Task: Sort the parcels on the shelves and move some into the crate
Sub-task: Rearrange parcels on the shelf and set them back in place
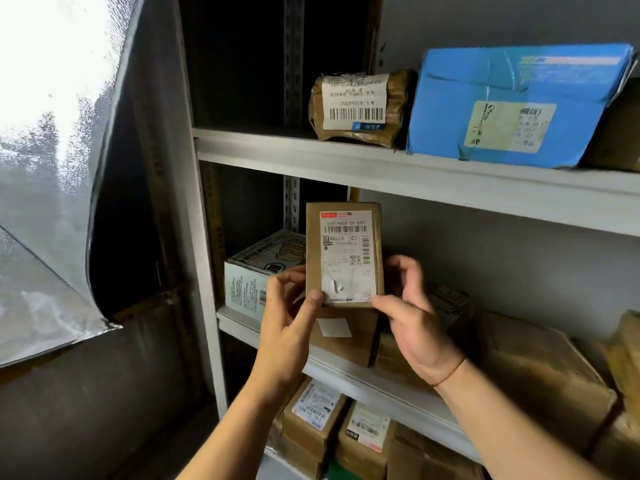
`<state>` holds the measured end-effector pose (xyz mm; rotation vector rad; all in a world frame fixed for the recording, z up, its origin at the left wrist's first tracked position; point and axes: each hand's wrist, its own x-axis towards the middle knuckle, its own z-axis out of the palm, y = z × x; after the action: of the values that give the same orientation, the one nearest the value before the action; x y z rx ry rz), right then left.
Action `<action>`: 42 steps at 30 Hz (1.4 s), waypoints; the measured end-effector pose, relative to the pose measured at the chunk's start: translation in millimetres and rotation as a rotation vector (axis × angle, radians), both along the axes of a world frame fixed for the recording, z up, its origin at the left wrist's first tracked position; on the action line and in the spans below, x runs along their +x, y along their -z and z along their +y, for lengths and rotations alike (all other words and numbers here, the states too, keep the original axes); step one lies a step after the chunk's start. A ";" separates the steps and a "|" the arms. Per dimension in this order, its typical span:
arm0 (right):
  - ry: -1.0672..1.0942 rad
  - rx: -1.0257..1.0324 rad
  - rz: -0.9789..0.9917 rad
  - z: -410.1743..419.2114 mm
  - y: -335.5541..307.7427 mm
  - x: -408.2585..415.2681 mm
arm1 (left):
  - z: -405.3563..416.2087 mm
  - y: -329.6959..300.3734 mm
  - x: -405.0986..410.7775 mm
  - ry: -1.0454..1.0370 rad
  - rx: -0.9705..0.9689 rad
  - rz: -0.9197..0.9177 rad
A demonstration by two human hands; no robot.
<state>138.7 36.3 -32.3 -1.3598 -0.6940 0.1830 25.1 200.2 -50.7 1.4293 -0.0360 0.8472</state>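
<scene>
Two hands hold a small parcel upright before shelves.
The left hand [289, 320] and right hand [412, 317] pinch the brown parcel's [344, 254] bottom corners, label facing the viewer.

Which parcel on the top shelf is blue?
The large blue cardboard parcel at the right; the small parcel wrapped in brown tape beside it is brown.

Both arms are bare all the way up, no sleeves or gloves anywhere in the shot. Only thing worn is a thin reddish-orange string bracelet [449, 373] looped round the right wrist. Nails on the left hand [289, 327] and right hand [414, 320] are short and plain, no rings.
</scene>
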 end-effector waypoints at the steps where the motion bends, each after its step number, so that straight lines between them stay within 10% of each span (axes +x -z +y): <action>1: -0.004 0.004 -0.005 0.0 0.2 -0.8 | 1.4 -0.9 0.0 -0.010 0.000 0.004; 17: -0.017 0.170 0.776 11.9 -45.5 24.7 | -18.0 -17.9 -22.8 -0.120 0.446 -0.080; 30: -0.066 0.015 0.425 -10.6 -53.0 33.3 | -46.6 -5.0 -43.5 -0.217 0.354 0.006; 36: -0.142 0.048 0.105 2.7 -44.3 5.6 | -24.9 -10.0 -44.7 -0.097 -0.177 0.018; 42: -0.033 -0.024 -0.192 24.1 -47.9 -50.8 | -27.7 -11.5 -55.8 -0.286 0.071 -0.037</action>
<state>87.9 60.4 15.6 -1.4010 -0.8770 0.0878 -30.7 172.5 -39.2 1.5064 0.1138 1.1164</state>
